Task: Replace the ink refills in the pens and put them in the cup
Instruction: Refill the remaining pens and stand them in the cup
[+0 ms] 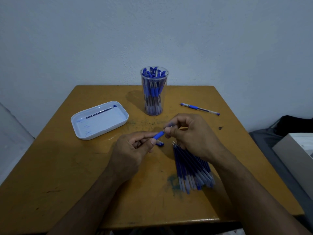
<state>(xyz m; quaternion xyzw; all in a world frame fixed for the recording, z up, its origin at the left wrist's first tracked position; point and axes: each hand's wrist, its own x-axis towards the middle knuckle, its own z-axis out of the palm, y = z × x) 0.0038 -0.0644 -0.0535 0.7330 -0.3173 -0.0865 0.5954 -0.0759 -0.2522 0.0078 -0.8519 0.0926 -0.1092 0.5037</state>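
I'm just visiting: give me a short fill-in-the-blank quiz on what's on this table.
1. The clear plastic cup is full of blue ____.
2. One used refill lies in the white ____.
3. A single capped pen lies to the ____ of the cup.
4. The left hand grips a pen by its ____ rubber sleeve.

Missing words: pens; tray; right; blue

Illumination is dim, with a cool bluish cast. A soft shadow is cast left of the cup [154, 90] on the table [67, 167]. Motion blur is seen at the fingertips [167, 130]. Wide-angle distortion is observed at the edges, where the near table edge appears bowed.
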